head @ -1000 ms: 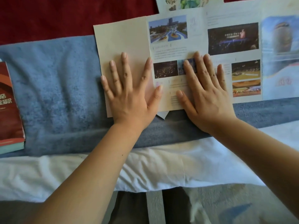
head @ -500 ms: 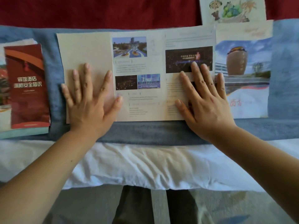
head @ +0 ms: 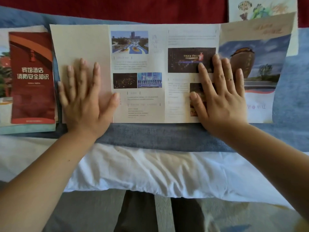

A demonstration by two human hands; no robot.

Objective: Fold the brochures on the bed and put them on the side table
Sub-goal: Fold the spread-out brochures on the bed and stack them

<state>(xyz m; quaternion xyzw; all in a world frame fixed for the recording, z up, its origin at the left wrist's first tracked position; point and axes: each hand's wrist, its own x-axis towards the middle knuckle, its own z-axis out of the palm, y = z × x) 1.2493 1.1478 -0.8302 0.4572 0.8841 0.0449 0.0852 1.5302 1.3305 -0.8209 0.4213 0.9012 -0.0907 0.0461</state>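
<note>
A long, unfolded brochure (head: 138,104) with photos and text lies flat across the blue blanket (head: 158,136) on the bed. My left hand (head: 85,99) presses flat on its blank left panel, fingers spread. My right hand (head: 220,96) presses flat near the fold between the third panel and the right cover panel showing a jar-shaped building. A folded red brochure (head: 32,77) with white Chinese characters lies at the left, on top of another brochure. Both hands hold nothing.
Another sheet with coloured drawings (head: 262,9) lies at the top right, partly under the long brochure. A red cover (head: 117,9) runs behind. White bedding (head: 150,171) hangs over the near bed edge, with grey floor and my legs (head: 138,213) below.
My hands have slid apart along the brochure, left hand going left and right hand going right, flattening it. The view has shifted so the red brochure now shows fully.
</note>
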